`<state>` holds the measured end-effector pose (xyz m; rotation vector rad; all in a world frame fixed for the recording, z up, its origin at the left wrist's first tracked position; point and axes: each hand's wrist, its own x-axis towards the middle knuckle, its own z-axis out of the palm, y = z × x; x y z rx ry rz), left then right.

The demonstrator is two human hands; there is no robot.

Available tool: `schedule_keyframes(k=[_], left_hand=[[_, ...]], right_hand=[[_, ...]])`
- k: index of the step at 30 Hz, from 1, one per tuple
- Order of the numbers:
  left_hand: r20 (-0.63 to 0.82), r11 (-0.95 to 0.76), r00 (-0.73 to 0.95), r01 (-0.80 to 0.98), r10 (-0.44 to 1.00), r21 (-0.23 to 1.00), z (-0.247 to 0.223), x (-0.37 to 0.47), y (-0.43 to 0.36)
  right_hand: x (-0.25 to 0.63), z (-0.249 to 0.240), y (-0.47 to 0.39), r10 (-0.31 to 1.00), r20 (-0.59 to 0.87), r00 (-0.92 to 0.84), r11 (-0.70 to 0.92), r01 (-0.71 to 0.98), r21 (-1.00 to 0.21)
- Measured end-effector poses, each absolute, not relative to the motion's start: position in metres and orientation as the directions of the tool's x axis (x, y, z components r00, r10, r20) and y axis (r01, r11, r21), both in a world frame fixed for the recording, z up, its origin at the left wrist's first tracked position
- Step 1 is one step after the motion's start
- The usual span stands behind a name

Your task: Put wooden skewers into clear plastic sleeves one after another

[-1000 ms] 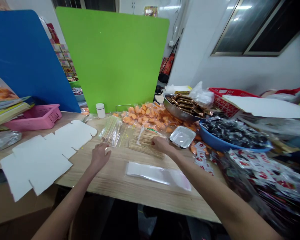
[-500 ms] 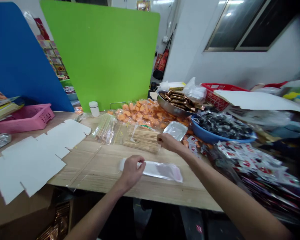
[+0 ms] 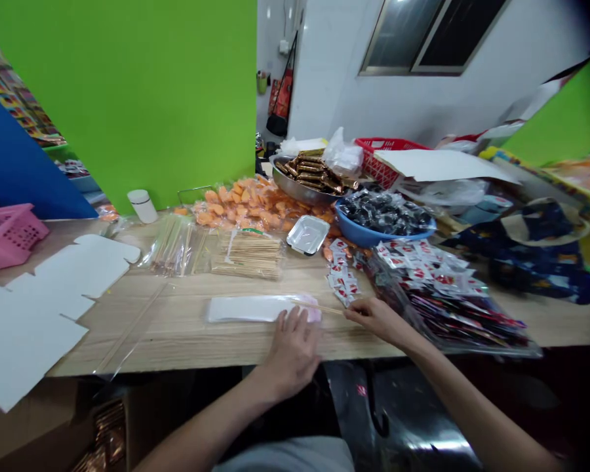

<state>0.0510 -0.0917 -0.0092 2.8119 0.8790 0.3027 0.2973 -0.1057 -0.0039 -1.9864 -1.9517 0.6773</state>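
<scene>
A stack of clear plastic sleeves (image 3: 248,309) lies on the wooden table in front of me. My left hand (image 3: 295,347) rests on the right part of it, fingers stretched out and holding nothing. To the right, my right hand (image 3: 376,320) pinches the end of a thin wooden stick (image 3: 329,309). The stick points left, its far end over the pinkish open end of the sleeves; whether it is inside one I cannot tell. Behind the sleeves lies a plastic bag of wooden sticks (image 3: 248,255), beside a bundle of wrapped sticks (image 3: 172,249).
Orange wrapped pieces (image 3: 240,204), a foil tray (image 3: 307,235) and a steel bowl of brown packets (image 3: 299,190) stand behind. On the right are a blue basin (image 3: 358,233), small white sachets (image 3: 344,275) and dark packets (image 3: 452,314). White cardboard (image 3: 29,328) lies left.
My right hand has come from the bag of sticks toward me, now with a stick in it. My left hand has moved right along the sleeves and flattened. The view has turned right.
</scene>
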Motion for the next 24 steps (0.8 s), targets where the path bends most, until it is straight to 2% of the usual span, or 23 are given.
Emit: schedule_keyframes(k=[5, 9, 16, 21, 24], left_hand=[[-0.082, -0.674, 0.684, 0.728, 0.724, 0.123, 0.016, -0.008, -0.033], [-0.227, -0.642, 0.646, 0.76, 0.729, 0.1, 0.025, -0.041, -0.004], [-0.193, -0.658, 0.675, 0.738, 0.712, 0.15, 0.028, -0.052, 0.008], [-0.242, -0.623, 0.629, 0.774, 0.739, 0.113, 0.039, -0.08, 0.011], [-0.158, -0.642, 0.651, 0.759, 0.742, 0.113, 0.037, -0.076, -0.007]], right_hand=[[0.298, -0.012, -0.107, 0.994, -0.112, -0.014, -0.053, 0.82, -0.57], [0.292, -0.021, -0.105, 0.996, -0.089, 0.016, -0.072, 0.74, -0.669], [0.278, -0.007, -0.11, 0.992, -0.121, 0.046, -0.121, 0.659, -0.742], [0.276, -0.005, -0.111, 0.987, -0.161, 0.019, -0.128, 0.7, -0.702], [0.272, -0.005, -0.106, 0.988, -0.15, -0.044, -0.071, 0.726, -0.684]])
